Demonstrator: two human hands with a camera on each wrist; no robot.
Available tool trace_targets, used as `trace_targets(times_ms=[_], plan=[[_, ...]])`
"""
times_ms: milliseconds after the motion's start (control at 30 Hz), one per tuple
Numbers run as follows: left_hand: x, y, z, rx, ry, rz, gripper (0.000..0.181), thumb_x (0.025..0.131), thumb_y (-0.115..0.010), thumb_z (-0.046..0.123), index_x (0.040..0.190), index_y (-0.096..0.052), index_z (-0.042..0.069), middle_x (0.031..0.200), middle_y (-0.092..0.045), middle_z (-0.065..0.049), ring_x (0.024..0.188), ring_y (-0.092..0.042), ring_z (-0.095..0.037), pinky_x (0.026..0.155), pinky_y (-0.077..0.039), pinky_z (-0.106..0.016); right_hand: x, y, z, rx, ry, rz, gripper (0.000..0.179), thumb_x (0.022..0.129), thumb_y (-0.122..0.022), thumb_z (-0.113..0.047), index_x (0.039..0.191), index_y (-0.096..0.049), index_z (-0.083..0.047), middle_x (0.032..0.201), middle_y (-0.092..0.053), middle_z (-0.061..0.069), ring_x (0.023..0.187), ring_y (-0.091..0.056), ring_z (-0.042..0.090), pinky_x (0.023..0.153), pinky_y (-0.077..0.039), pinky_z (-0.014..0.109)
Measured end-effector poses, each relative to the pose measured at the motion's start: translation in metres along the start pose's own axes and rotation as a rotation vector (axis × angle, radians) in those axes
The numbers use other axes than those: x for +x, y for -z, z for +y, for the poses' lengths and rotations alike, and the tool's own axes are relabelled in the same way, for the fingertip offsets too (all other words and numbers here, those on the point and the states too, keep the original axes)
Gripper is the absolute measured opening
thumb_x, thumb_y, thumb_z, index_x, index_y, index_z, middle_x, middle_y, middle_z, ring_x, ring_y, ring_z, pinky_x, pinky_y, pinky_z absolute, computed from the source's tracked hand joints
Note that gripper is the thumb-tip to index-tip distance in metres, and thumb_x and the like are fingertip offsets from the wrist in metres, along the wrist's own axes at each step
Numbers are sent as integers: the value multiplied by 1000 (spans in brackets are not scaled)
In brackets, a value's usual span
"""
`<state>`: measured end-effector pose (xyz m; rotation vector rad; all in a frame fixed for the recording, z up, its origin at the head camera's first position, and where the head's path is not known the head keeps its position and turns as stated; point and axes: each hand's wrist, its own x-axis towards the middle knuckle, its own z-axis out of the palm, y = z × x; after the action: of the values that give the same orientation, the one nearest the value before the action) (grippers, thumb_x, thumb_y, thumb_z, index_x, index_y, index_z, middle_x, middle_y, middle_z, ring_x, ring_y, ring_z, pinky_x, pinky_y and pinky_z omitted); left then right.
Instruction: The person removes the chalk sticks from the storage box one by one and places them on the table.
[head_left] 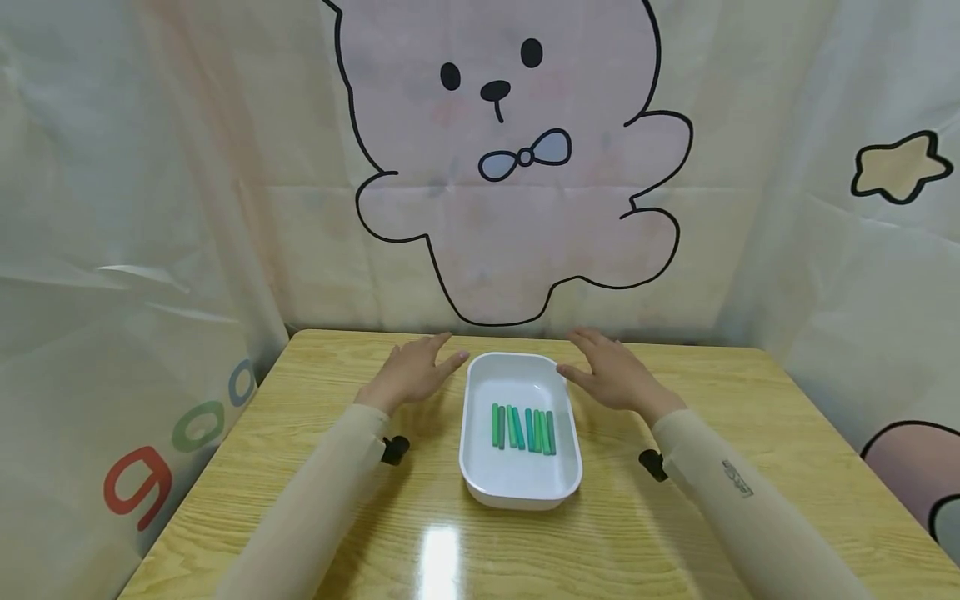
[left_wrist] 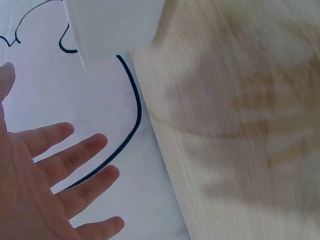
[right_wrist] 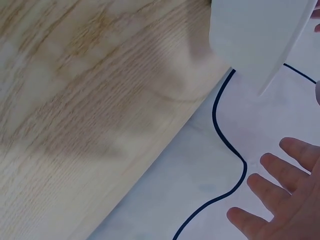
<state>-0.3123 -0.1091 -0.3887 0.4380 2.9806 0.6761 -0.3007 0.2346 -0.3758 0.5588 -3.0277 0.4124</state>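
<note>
A white rectangular tub stands on the table between the two hands. Inside it, several thin green and teal sticks lie side by side in a row, some slightly slanted. To the left of the tub's far end is the left hand, its fingers spread and holding nothing. The right hand mirrors it on the other side, thumb close by the tub's rim. Both wrist views show straight, parted fingers, with the tub's outer wall a little way off from the left hand.
The wood-grain table reaches back to a printed curtain with a bear drawing. More curtain hangs on the left and right sides. Dark wrist straps show under both sleeves.
</note>
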Motion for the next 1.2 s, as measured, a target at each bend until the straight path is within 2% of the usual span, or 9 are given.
trace_targets(times_ms=[200,467,667,833,1033,1200], plan=[[-7,-4,9,-36,-6,-13,81,102,-37,72,161,-39,15,160,-48,-10,152,-38,-35,125,-16,-69,-7,-1,-3,-5,47,2,73,104,-57,-49,160,-38,-5,166,-33,23,149,-36,49,121,-27,69],[-14,-13,15,-129,48,-57,79,100,-46,71,162,-36,22,156,-53,-10,147,-46,-35,120,-35,-61,-15,1,-13,25,48,-41,78,100,-65,-50,159,-40,-6,165,-38,20,148,-38,48,119,-33,67],[-19,-20,17,-176,45,-61,80,100,-50,69,163,-34,24,153,-55,-8,144,-50,-33,118,-39,-60,-20,-1,-21,25,71,-65,78,95,-71,-50,156,-46,-9,159,-47,17,147,-43,44,117,-37,65],[-22,-27,18,-195,43,-71,82,99,-52,67,164,-31,21,151,-57,-8,138,-55,-33,115,-43,-57,-21,-4,-27,15,97,-81,73,93,-75,-48,151,-53,-9,155,-52,14,144,-47,41,116,-40,63],[-22,-34,20,-216,33,-82,85,101,-55,61,165,-27,13,141,-62,-12,127,-61,-30,108,-50,-51,-23,-7,-33,2,113,-111,70,90,-79,-44,148,-57,-10,152,-55,13,143,-49,40,115,-41,62],[-24,-38,21,-251,51,-87,88,100,-59,58,166,-24,10,139,-63,-13,123,-63,-29,108,-51,-51,-25,-11,-39,-27,132,-123,71,85,-85,-42,145,-60,-11,149,-58,12,144,-46,41,117,-37,64]])
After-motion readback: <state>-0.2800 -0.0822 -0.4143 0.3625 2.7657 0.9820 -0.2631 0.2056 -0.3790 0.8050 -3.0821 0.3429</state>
